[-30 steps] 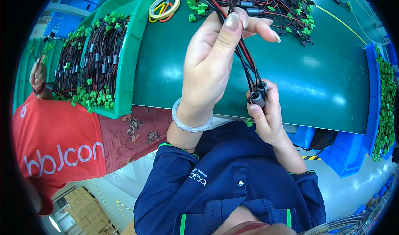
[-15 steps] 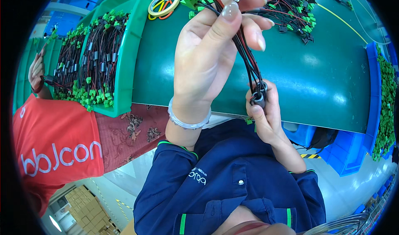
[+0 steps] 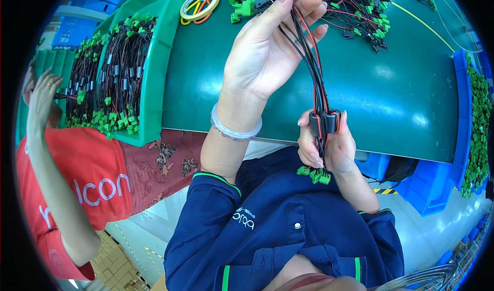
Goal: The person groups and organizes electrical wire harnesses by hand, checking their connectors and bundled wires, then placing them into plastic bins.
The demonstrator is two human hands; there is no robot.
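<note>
A bundle of black and red wire harnesses [image 3: 315, 74] runs between my two hands above the green table. My left hand [image 3: 265, 54] pinches its upper end between thumb and forefinger, the other fingers loosely curled. My right hand [image 3: 337, 149] wraps the lower part, just under two dark cylindrical ferrite cores [image 3: 325, 123] that lie side by side with wire looped through them. Green connector plugs [image 3: 315, 175] hang from the bundle below my right fingers. Behind my left fingertips lies a heap of similar harnesses [image 3: 355, 13] with green plugs, partly hidden by the hand.
A green bin [image 3: 154, 85] packed with harnesses stands at left; a co-worker in red [image 3: 98, 172] reaches beside it. Tape rings [image 3: 199, 6] lie on the green table [image 3: 391, 100]. A blue bin [image 3: 460, 110] of green connectors is at right.
The ferrite cores and green plugs now show at my right hand, which has turned more open around them. My left hand has shifted slightly. The co-worker's arm has swung into view.
</note>
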